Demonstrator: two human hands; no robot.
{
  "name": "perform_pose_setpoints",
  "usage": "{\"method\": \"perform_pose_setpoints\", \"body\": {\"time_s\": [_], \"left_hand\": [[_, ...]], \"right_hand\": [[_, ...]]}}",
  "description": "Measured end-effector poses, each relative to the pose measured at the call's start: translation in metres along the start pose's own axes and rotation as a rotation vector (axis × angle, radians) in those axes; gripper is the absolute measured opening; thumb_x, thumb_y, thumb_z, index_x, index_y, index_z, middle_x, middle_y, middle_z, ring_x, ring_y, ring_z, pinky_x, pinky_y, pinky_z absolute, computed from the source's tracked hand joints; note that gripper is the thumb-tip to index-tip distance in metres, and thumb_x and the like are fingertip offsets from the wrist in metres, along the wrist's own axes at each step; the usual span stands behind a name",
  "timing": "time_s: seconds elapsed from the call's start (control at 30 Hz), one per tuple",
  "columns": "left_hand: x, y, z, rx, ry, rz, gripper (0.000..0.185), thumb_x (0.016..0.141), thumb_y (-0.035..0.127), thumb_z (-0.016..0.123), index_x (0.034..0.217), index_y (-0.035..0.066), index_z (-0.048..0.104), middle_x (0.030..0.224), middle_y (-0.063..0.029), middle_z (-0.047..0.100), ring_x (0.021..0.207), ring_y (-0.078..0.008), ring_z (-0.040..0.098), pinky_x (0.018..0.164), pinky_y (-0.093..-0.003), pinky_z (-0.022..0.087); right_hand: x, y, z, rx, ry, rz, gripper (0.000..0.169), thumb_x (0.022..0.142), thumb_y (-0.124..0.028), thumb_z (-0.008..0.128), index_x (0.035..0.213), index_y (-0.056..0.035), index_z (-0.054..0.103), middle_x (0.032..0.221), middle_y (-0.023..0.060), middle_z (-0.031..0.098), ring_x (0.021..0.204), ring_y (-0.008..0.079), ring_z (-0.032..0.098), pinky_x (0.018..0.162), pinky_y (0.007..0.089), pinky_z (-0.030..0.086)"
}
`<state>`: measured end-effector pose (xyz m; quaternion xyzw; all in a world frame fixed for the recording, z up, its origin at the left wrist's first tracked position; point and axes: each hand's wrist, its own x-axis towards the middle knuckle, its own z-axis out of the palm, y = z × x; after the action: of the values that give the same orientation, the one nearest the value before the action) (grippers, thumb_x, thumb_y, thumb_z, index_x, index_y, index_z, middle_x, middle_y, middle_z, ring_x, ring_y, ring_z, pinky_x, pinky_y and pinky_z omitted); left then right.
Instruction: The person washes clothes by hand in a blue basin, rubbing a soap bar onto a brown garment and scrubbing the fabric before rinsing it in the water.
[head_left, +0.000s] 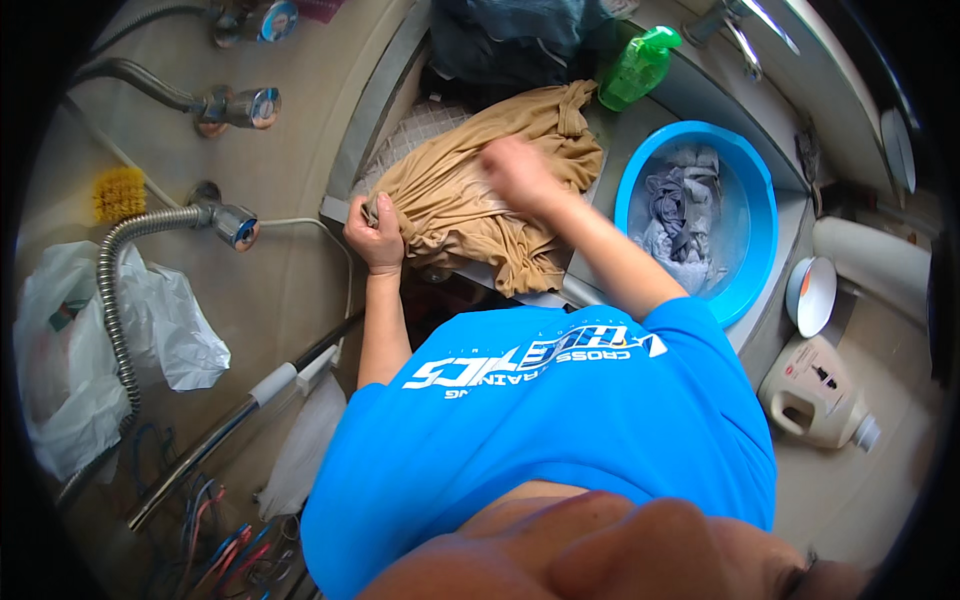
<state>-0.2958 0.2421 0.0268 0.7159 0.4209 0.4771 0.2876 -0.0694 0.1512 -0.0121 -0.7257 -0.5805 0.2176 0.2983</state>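
A tan cloth garment (450, 195) lies bunched and wet-looking over a ridged light-coloured surface (420, 131). My left hand (376, 232) is closed on the garment's left end, thumb on top. Over the middle of the cloth is my right hand (517, 172), blurred, with its fingers curled; whether it grips anything does not show. To the right of the garment, a blue plastic basin (761, 225) holds grey and whitish wet cloths (675, 210) in water.
Dark clothes (517, 37) are heaped behind the garment, beside a green pump bottle (637, 67). A tap (739, 45) is at the upper right. A white bowl (811, 296) and a beige jug (817, 394) lie right. Valves with a metal hose (112, 300) line the left wall.
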Motion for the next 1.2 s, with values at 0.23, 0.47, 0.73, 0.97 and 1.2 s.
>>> {"method": "perform_pose_setpoints", "body": {"time_s": [0.23, 0.47, 0.73, 0.97, 1.2], "left_hand": [[-0.002, -0.003, 0.001, 0.025, -0.037, -0.002, 0.024, 0.084, 0.017, 0.066, 0.083, -0.003, 0.053, 0.058, -0.0103, 0.046, 0.052, -0.0166, 0.041, 0.049, -0.0326, 0.036], [-0.002, 0.001, -0.005, -0.022, -0.087, -0.076, 0.02, 0.09, 0.014, 0.06, 0.078, 0.001, 0.052, 0.067, 0.0008, 0.053, 0.062, -0.008, 0.045, 0.057, -0.0259, 0.038], [-0.006, -0.013, -0.008, 0.016, -0.077, -0.088, 0.022, 0.085, 0.016, 0.065, 0.085, -0.004, 0.055, 0.065, -0.0104, 0.057, 0.058, -0.0153, 0.049, 0.056, -0.0317, 0.043], [-0.007, -0.012, -0.008, 0.006, -0.084, -0.105, 0.023, 0.086, 0.017, 0.065, 0.084, -0.004, 0.055, 0.065, -0.009, 0.058, 0.058, -0.0141, 0.049, 0.056, -0.0308, 0.043], [-0.004, -0.002, -0.003, 0.001, -0.051, -0.079, 0.022, 0.085, 0.017, 0.064, 0.083, -0.003, 0.055, 0.063, -0.0079, 0.056, 0.057, -0.014, 0.048, 0.054, -0.0313, 0.042]], "right_hand": [[-0.001, 0.081, -0.009, -0.012, 0.345, 0.304, 0.01, 0.081, -0.01, 0.058, 0.085, -0.0025, 0.061, 0.096, 0.0204, 0.058, 0.095, 0.038, 0.052, 0.084, 0.0459, 0.044], [-0.042, -0.009, -0.006, -0.082, 0.241, 0.101, 0.04, 0.076, -0.01, 0.057, 0.115, -0.0032, 0.057, 0.119, 0.0188, 0.053, 0.113, 0.0364, 0.048, 0.097, 0.0464, 0.039], [-0.074, 0.012, -0.031, -0.099, 0.248, 0.362, 0.061, 0.069, -0.002, 0.058, 0.128, 0.001, 0.045, 0.136, 0.0319, 0.037, 0.13, 0.046, 0.032, 0.11, 0.0476, 0.028], [-0.096, 0.046, -0.021, -0.028, 0.453, 0.302, 0.05, 0.069, 0.01, 0.05, 0.118, 0.0021, 0.05, 0.118, 0.0243, 0.056, 0.11, 0.0399, 0.052, 0.097, 0.0449, 0.042], [-0.004, -0.032, -0.043, 0.303, 0.597, -0.079, 0.044, 0.07, 0.016, 0.043, 0.109, 0.0002, 0.056, 0.1, 0.0146, 0.059, 0.095, 0.0272, 0.058, 0.087, 0.0359, 0.048]]}}
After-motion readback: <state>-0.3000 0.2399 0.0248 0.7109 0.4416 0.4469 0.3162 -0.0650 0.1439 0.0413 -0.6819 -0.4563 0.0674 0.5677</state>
